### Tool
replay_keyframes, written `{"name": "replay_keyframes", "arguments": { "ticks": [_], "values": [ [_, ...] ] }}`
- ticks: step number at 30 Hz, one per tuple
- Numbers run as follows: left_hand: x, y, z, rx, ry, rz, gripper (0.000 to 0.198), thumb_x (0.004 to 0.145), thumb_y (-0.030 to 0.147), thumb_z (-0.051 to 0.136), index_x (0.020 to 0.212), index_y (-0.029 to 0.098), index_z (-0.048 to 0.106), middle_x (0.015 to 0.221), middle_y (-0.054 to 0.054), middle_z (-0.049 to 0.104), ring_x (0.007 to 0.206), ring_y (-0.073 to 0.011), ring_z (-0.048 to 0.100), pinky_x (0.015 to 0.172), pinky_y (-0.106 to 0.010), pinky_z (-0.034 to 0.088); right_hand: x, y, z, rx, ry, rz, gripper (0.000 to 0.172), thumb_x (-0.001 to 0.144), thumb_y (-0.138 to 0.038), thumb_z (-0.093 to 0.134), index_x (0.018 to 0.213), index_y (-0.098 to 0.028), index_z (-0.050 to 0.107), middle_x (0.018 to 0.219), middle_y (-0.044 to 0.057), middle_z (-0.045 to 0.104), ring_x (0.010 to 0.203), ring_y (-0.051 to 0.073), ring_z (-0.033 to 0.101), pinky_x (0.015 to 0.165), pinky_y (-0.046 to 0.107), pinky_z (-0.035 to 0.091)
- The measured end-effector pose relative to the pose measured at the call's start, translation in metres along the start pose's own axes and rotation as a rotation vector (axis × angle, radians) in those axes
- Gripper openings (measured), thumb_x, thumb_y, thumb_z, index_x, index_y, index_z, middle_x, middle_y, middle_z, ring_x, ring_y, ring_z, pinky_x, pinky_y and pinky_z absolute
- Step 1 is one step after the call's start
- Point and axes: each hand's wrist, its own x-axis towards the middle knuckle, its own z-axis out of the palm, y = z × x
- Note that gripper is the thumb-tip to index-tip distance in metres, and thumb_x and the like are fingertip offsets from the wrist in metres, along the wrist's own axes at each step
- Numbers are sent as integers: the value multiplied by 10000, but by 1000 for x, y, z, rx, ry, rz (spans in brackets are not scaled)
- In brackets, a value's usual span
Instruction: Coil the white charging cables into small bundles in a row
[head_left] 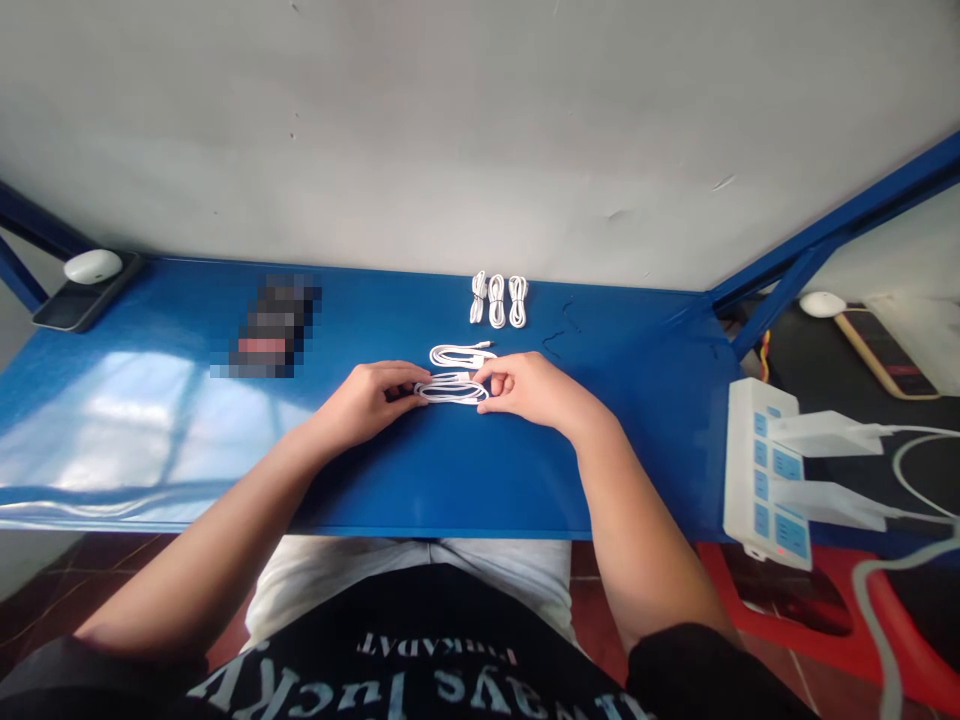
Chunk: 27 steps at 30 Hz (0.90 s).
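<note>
Forearms angle inward over the bench. Our left hand [365,403] and right hand [523,388] nearly meet, fingers together and clamped on opposite ends of a coiled white charging cable [451,392], resting on the blue table [390,490].

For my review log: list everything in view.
Table: 1, blue, across the view
Bundled cable coils: 3, white, at far edge
Loose cable coil: 1, white, beyond the hands
Held cable coil: 1, white, between the hands
Pixelated object: 1, colour unclear, table's left
White oval devices: 2, white, on dark pads, left and right
Power strip: 1, white-blue, right table end
Plug chargers: 2, white, in strip
Red stool: 1, red, below the strip
Black shirt: 1, black, lower middle
Left hand: 1, on held coil
Right hand: 1, on held coil
</note>
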Motion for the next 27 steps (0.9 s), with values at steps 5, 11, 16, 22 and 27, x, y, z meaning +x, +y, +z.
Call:
{"name": "replay_keyframes", "arguments": {
  "ticks": [5,11,16,22,27],
  "values": [
    [1,6,5,19,13,7,291,919,345,649,1140,198,768,1139,-87,761,810,-169,693,739,-302,579,-2,-4,0,-118,94,-115,260,720,-278,880,965,-240,802,1041,45,663,883,187,625,787,324,484],
    [-1,5,10,55,40,73,273,956,315,598,1127,237,796,1206,-101,748,1050,-241,733,937,-392,596,-3,-5,2,-114,92,-130,179,720,-306,879,798,-216,745,1072,38,648,929,196,631,827,344,490],
    [-1,-1,15,80,57,128,297,985,272,538,1135,246,794,1197,-92,758,1040,-230,742,923,-378,609,-5,-5,2,-74,89,-108,280,714,-274,868,949,-239,719,1147,41,651,912,192,638,795,332,509],
    [0,-1,10,100,19,198,291,987,252,549,1172,220,771,1189,-98,763,1073,-229,722,957,-392,593,-5,-3,3,-84,65,-75,372,717,-234,858,1068,-255,738,1146,44,669,908,193,637,803,327,504],
    [1,-1,9,104,14,149,282,968,297,604,1199,218,745,1134,-87,777,1023,-226,720,938,-399,594,-4,-3,2,-101,44,-61,292,711,-244,853,987,-246,759,1019,36,696,893,203,638,763,320,493]
  ]
}}
